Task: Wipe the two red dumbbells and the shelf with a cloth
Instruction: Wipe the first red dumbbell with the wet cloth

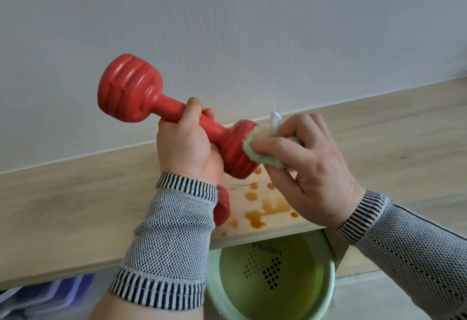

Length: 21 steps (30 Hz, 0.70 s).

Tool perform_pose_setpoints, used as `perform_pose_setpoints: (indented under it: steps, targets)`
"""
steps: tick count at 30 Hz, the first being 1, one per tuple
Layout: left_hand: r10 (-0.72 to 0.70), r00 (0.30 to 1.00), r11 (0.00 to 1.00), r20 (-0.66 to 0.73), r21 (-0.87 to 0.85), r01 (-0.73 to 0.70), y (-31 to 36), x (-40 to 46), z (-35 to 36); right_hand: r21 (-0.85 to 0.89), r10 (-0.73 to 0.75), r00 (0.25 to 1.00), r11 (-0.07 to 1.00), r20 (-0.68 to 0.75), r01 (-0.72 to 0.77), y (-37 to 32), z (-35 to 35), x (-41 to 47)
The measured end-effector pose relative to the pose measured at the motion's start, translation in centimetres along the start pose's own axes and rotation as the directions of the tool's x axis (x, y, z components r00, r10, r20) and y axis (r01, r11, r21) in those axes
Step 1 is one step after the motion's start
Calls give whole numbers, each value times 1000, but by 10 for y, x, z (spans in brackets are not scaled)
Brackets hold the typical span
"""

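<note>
Left hand (185,144) is wrapped round the handle of a red dumbbell (156,107), thumb up on top, fingers curled under. It holds the dumbbell in the air above the shelf (75,193), tilted: far head up-left against the white wall (227,29), near head down-right.

Right hand (310,168) is clamped on a pale green fluffy cloth (262,151), bunched between thumb and fingers. The cloth is pressed onto the end face of the dumbbell's lower head. A white tag or corner of the cloth sticks up behind the fingers.

The two hands sit close together, one on each side of that lower head, not touching each other.

Second red dumbbell (222,206) lies on the shelf, mostly hidden behind the left striped sleeve (166,231); only one curved red edge shows.

The shelf is light wood grain and runs along the wall. Brown liquid spots (265,208) lie on it near the front edge, just below the hands.

Below the shelf edge is a green basin (219,292), which seems to hold water. Dot pattern on its bottom with lettering, seen upside down; reads roughly "MEWUI", not sure.

A purple-blue item (50,297) shows bottom left, blurred.
</note>
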<state>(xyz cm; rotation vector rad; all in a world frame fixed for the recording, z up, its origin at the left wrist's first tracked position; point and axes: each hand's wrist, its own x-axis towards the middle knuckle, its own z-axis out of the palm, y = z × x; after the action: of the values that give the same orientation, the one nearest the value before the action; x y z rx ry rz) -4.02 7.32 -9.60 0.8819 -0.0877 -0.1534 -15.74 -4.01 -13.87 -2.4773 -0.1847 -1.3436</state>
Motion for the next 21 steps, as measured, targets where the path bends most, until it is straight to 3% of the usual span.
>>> perform_pose_setpoints:
  steps: [11,14,21]
  targets:
    - [-17,1000,999,-26,40,18,-2,-4,2,-129,-73,996,989,-44,67,-3,8,-8]
    - [7,1000,997,-18,80,-6,-4,-6,4,-178,4,997,984,-71,-16,5,5,-1]
    - [7,1000,995,-25,100,-5,-5,-3,2,-122,-20,999,992,-38,15,0,10,-6]
